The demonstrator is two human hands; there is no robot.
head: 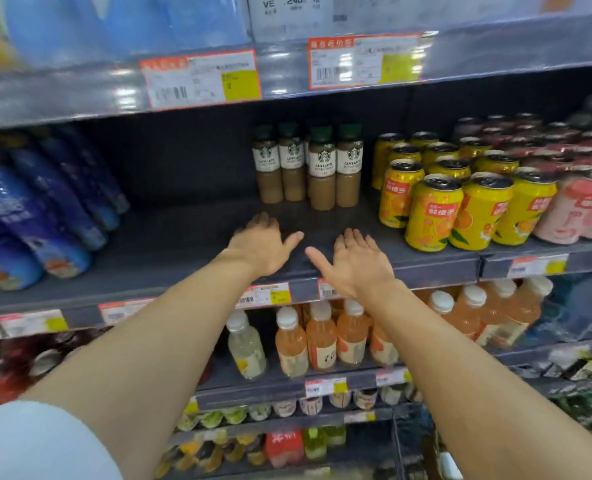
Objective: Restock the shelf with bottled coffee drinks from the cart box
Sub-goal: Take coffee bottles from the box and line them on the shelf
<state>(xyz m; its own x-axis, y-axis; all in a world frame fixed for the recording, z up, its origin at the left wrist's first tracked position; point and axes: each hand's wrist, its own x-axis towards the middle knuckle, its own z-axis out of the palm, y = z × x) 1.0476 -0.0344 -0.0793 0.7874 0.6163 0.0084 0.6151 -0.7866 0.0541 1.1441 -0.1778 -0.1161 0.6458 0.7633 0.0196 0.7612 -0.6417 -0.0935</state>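
Several bottled coffee drinks (308,164) with dark green caps and white labels stand upright in a tight group toward the back of the dark grey shelf (183,244). Both my arms reach out over the shelf's front edge. My left hand (263,242) is spread flat, palm down, just in front of and below the bottles. My right hand (353,263) is beside it, fingers apart, holding nothing. Neither hand touches a bottle. The cart box is out of view.
Yellow orange-drink cans (457,199) and pink cans (578,209) fill the shelf right of the coffee. Blue bottles (41,209) lie at the left, with bare shelf between them and the coffee. Orange juice bottles (322,337) stand on the shelf below. Price tags (201,77) line the edges.
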